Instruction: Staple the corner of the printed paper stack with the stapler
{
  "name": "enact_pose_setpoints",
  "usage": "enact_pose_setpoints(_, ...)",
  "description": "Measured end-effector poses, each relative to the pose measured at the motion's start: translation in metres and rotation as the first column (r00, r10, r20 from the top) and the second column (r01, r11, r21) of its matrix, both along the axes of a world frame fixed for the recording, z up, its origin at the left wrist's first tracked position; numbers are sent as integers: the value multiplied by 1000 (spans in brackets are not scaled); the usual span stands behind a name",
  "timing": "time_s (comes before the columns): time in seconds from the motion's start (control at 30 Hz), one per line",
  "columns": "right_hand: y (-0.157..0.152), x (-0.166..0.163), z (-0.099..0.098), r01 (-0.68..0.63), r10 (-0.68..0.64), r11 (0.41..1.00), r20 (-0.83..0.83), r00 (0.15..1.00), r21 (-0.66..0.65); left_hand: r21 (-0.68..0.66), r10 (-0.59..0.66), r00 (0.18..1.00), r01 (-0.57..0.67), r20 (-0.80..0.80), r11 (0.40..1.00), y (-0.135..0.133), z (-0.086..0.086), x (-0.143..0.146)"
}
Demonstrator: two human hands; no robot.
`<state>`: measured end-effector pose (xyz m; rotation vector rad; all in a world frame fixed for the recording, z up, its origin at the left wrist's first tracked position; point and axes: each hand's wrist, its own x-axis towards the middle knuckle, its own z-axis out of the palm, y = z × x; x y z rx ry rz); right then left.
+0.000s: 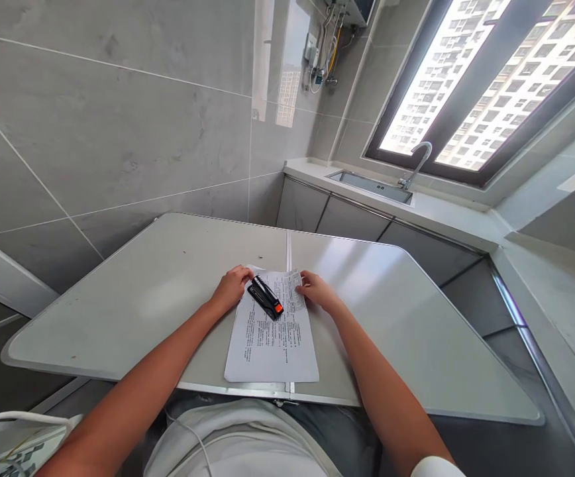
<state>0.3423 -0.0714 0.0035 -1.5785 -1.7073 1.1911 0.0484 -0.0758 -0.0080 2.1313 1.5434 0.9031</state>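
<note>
A printed sheet of paper [271, 361], perhaps with more sheets under it, lies on the table with its short edge near the front. On its upper half a black stapler [266, 298] with an orange-red end rests at a slant. My left hand [230, 289] is closed at the paper's upper left edge, its fingertips close to the stapler's far end. With thumb and fingers, my right hand [316, 290] pinches the upper right edge, where a densely printed part [293, 286] looks raised or folded over. Whether that part is a separate piece, I cannot tell.
The pale folding table [168, 265] has a metal seam down its middle and a tiled wall [118, 119] behind it. Beyond it, at the right, runs a counter with a sink [371, 187] and a faucet [417, 162]. A white cable hangs near my lap.
</note>
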Motion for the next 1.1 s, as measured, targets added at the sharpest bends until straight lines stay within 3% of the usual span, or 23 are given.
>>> enact_pose_setpoints(0.27, -10, -40, -10, -4, 5, 995, -10, 1000, 95, -32, 72, 974, -81, -214, 996, 2, 2, -30)
enact_pose_setpoints(0.37, -8, -49, -13, 19, -30, 977, 47, 998, 211, -38, 111, 958, -125, -265, 991, 2, 4, -40)
enact_pose_setpoints(0.5, -12, -55, -11, 22, -81, 937, 157, 984, 348, 137, 225, 932, -193, -283, 972, 5, 7, -42)
enact_pose_setpoints(0.63, -35, -74, 2, 72, -198, 832, 174, 965, 550, 153, 51, 990, -31, -130, 988, 10, 6, -40)
enact_pose_setpoints(0.7, -51, -94, 8, -14, -88, 805, 143, 986, 594, 113, -48, 994, 58, -93, 992, 12, 2, -41)
enact_pose_setpoints(0.8, -69, -124, 8, -165, 88, 804, 161, 983, 571, 94, -97, 992, 104, -79, 990, 15, -5, -44)
enact_pose_setpoints(0.9, -72, -140, -3, -206, 112, 825, 205, 972, 526, 99, -86, 994, 92, -64, 991, 18, -9, -46)
enact_pose_setpoints(1.1, -65, -137, -19, -216, 114, 818, 218, 969, 533, 153, 72, 995, -62, -67, 986, 23, -11, -45)
